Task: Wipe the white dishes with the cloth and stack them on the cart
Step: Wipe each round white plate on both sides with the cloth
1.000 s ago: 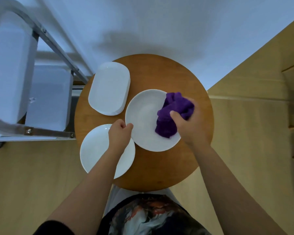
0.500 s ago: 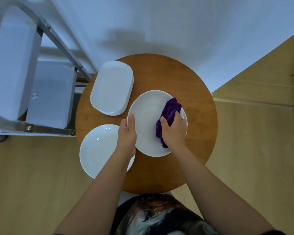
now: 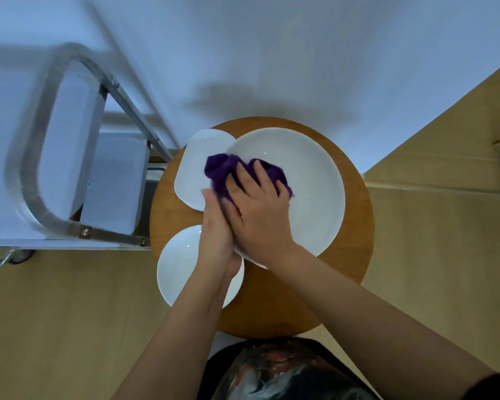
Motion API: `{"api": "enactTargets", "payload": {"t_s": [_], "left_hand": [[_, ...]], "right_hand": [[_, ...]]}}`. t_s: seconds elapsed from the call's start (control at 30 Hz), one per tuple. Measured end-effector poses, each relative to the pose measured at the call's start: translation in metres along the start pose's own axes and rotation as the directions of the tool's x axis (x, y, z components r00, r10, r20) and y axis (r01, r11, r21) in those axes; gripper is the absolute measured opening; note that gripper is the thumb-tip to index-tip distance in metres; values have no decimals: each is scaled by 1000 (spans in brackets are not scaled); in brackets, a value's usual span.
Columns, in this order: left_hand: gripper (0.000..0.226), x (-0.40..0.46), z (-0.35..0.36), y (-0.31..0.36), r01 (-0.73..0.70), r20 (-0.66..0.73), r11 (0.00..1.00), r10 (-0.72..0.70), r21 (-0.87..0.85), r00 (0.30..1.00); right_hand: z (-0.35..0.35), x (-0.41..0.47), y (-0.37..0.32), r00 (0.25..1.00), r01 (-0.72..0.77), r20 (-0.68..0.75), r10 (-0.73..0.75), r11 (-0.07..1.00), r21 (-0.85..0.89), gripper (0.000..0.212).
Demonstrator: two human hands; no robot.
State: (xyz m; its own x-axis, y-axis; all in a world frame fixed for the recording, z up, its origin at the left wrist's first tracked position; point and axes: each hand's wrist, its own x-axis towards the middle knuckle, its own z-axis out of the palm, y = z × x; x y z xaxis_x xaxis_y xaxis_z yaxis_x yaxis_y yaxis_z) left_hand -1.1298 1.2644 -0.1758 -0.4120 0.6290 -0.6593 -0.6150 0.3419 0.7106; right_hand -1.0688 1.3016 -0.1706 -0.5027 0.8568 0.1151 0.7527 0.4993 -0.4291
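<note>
While a large round plate (image 3: 309, 180) is held raised and tilted above the round wooden table (image 3: 355, 226), its left rim is supported by the left hand (image 3: 215, 235), whose fingers lie hidden behind the plate, so the grip cannot be made out fully. A purple cloth (image 3: 223, 168) is pressed onto the plate's left part by the right hand (image 3: 257, 209), fingers spread flat over the cloth. An oblong dish (image 3: 194, 174) is seen on the table's left side, partly covered by the plate and cloth. A second round plate (image 3: 179, 264) rests at the table's near-left edge, under the left wrist. A metal-framed cart (image 3: 70, 229) stands just left of the table, beside the white wall (image 3: 272, 53).
</note>
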Motion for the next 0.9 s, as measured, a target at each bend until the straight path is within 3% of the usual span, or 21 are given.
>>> {"api": "enactTargets", "payload": {"t_s": [0.1, 0.23, 0.4, 0.5, 0.57, 0.63, 0.67, 0.7, 0.73, 0.77, 0.8, 0.83, 0.9], "left_hand": [[53, -10, -7, 23, -54, 47, 989, 61, -135, 997], [65, -16, -18, 43, -12, 25, 987, 16, -159, 1000], [77, -31, -31, 61, 124, 99, 982, -111, -140, 989], [91, -40, -42, 64, 166, 214, 985, -152, -50, 965], [94, -45, -49, 66, 135, 166, 990, -140, 39, 976], [87, -50, -53, 65, 125, 128, 987, -138, 101, 982], [81, -53, -52, 64, 133, 144, 986, -147, 103, 979], [75, -56, -51, 63, 133, 144, 984, -150, 119, 978], [68, -60, -49, 63, 121, 121, 980, -141, 157, 983], [63, -62, -48, 64, 100, 96, 974, -121, 202, 988], [61, -65, -46, 65, 76, 92, 970, -99, 230, 991], [60, -67, -45, 67, 57, 108, 971, -83, 231, 991], [60, -71, -43, 70, 35, 176, 978, -72, 206, 982]], "right_hand": [[-12, -14, -17, 988, 134, 78, -136, 990, 30, 47], [-36, -24, -22, 964, 262, 6, -266, 953, 154, 31], [-65, -44, -9, 872, 394, 267, -411, 912, 118, 32], [-83, -62, 11, 817, 511, 318, -482, 860, -9, 29], [-92, -72, 23, 794, 584, 330, -512, 792, -177, 37], [-98, -72, 27, 822, 556, 319, -472, 787, -267, 34], [-102, -69, 26, 872, 482, 245, -424, 832, -275, 24], [-108, -63, 24, 942, 330, 132, -308, 920, -210, 12], [-116, -55, 20, 992, 121, -33, -123, 991, -51, 17], [-126, -49, 15, 981, -77, -162, 105, 983, 168, 23], [-135, -46, 10, 924, -209, -231, 305, 907, 365, 26], [-141, -48, 2, 876, -255, -265, 403, 853, 456, 26], [-141, -62, -19, 902, -246, -213, 376, 852, 462, 24]]}}
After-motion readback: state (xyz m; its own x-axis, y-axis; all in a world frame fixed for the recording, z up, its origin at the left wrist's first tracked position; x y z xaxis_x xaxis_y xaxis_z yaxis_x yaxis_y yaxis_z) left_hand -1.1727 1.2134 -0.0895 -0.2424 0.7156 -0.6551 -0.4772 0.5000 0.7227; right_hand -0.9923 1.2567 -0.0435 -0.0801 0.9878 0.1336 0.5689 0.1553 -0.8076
